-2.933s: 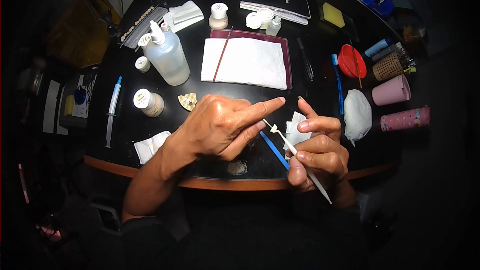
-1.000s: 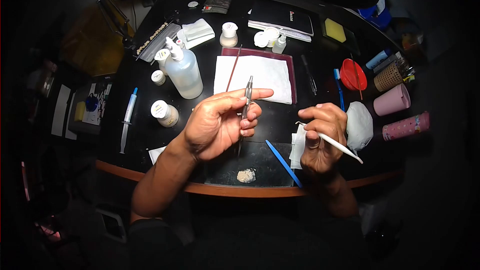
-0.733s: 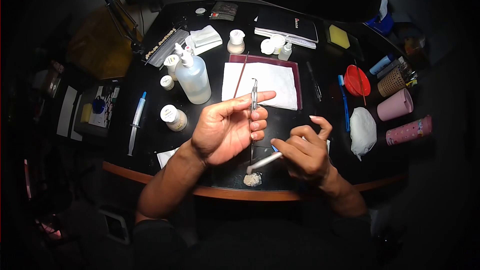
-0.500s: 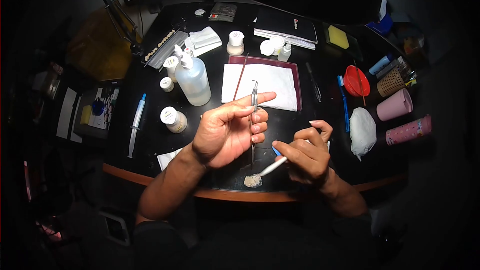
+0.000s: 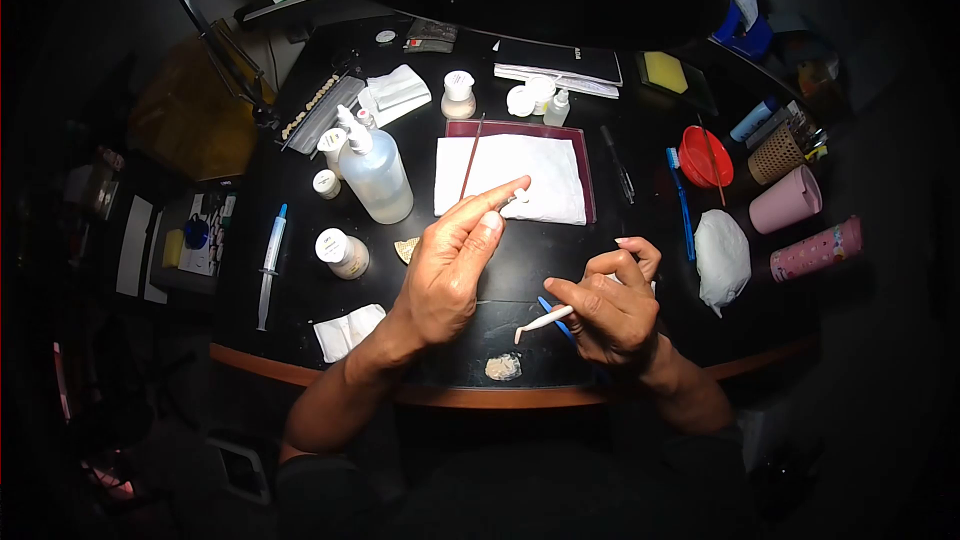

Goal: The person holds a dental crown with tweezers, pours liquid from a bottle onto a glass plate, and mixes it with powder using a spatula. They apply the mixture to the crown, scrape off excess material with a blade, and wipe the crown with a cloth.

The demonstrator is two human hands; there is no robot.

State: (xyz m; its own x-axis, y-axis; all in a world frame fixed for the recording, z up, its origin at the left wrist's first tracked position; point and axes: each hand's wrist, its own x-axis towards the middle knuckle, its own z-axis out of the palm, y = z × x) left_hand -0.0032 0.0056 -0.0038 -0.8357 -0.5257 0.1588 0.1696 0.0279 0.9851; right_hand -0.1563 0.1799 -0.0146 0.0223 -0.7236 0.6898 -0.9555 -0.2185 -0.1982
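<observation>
My left hand is closed on metal tweezers, mostly hidden behind the fingers now. Past the thumb, a small white piece shows by the tip, overlapping the white towel. Pinched in my right hand is a slim white-handled brush whose bent, tan tip points down to the left. A blue stick-like thing shows behind it, partly under the fingers. Just below the brush tip, a crumbly beige lump lies on the black table near its front edge.
Left stand a squeeze bottle, a lidded jar, a syringe and a folded tissue. A thin brush rests on the towel. Right are a blue toothbrush, red bowl, white bag and pink cup.
My left hand has turned over, so the tweezers, upright and in plain sight before, are now mostly hidden. The brush tip has lifted off the beige lump.
</observation>
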